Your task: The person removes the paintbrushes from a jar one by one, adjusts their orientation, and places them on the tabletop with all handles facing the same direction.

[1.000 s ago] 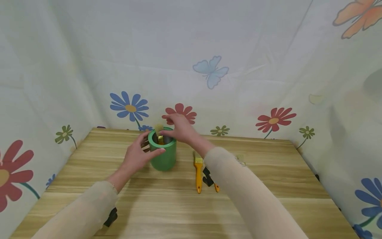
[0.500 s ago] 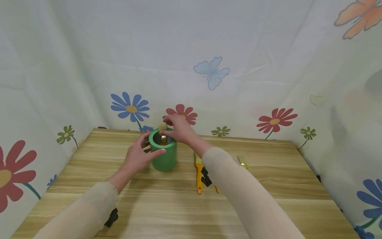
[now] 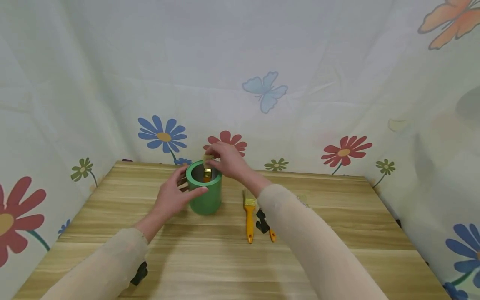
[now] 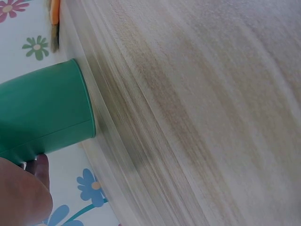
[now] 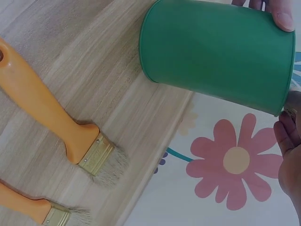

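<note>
A green cylindrical cup [image 3: 205, 201] stands upright on the wooden table. My left hand [image 3: 173, 195] holds it from the left, thumb across its front and fingers behind near the rim. Inside the cup is a paintbrush [image 3: 207, 172], bristles up, its metal ferrule near the rim and its handle mostly hidden. My right hand [image 3: 228, 160] pinches that brush by the bristles above the rim. In the right wrist view, the cup [image 5: 216, 52] hides much of the right hand's grip. Only part of the left hand [image 4: 23, 195] shows in the left wrist view.
Right of the cup lies an orange-handled paintbrush [image 3: 249, 221], bristles pointing away. Another orange handle [image 3: 272, 236] pokes out from under my right sleeve, and pale bristles [image 3: 302, 199] show beyond it. A flower-print cloth [image 3: 300, 125] hangs behind the table.
The paintbrush in the cup has shifted right, from leaning left to nearly upright, and my right fingers now close on its bristles. The left hand and cup stay put.
</note>
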{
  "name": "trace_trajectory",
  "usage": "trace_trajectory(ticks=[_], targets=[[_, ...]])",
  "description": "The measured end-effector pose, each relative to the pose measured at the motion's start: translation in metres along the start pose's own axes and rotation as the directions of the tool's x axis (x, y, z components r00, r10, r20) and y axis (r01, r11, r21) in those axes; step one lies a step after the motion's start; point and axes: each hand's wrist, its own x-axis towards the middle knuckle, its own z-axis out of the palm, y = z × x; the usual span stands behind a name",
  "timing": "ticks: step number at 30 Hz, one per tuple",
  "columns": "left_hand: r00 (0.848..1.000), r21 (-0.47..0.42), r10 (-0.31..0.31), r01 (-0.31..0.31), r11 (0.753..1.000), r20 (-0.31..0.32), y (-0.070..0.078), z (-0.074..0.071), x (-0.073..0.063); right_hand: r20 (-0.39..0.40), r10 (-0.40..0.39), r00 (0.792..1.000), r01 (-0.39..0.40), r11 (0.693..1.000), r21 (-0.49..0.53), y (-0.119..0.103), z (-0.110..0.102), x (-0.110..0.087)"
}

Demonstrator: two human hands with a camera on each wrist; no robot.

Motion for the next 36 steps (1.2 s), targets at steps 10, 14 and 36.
trace_trajectory(ticks=[10, 14, 36], targets=[[1.000, -0.003, -0.006, 0.006, 1.000, 0.001, 0.001, 0.000, 0.000, -0.019, -0.053, 0.998, 0.053, 0.998, -0.020, -0.004, -0.007, -0.005], [1.000, -0.004, -0.006, 0.006, 1.000, -0.001, 0.002, 0.000, 0.000, -0.028, -0.082, 0.996, 0.081, 0.997, -0.009, -0.006, -0.009, -0.009], [1.000, -0.009, -0.011, 0.011, 1.000, 0.010, 0.001, -0.001, 0.000, -0.143, -0.012, 0.990, 0.044, 0.975, 0.220, -0.022, -0.046, -0.020]])
